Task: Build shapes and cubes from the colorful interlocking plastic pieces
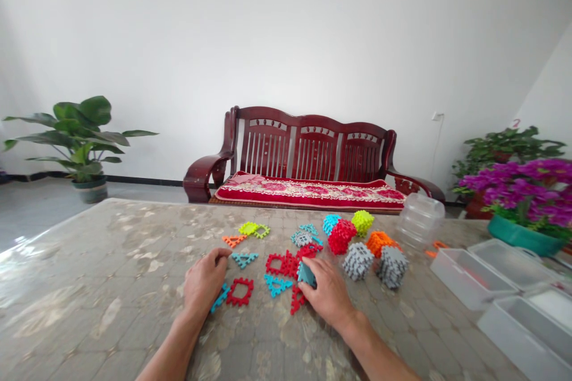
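My right hand [328,292] grips a dark teal toothed building piece [306,274] between thumb and fingers, just above red pieces. My left hand [205,283] rests on the table, fingers loosely apart, with nothing visible in it. A teal triangular frame [244,259] lies by its fingertips. A blue toothed piece [220,299] is partly hidden under that hand, beside a red square frame [240,292]. Between my hands lie red joined pieces [279,264] and a blue triangle [277,286]. A red triangle [296,300] is partly covered by my right hand.
Stacked pieces stand at right: red [342,237], grey [358,261], darker grey [392,266], orange [381,244] and yellow-green [362,222]. Yellow-green pieces [254,229] and an orange triangle [235,241] lie farther back. Clear plastic boxes [465,280] and a flower pot [525,235] occupy the right side.
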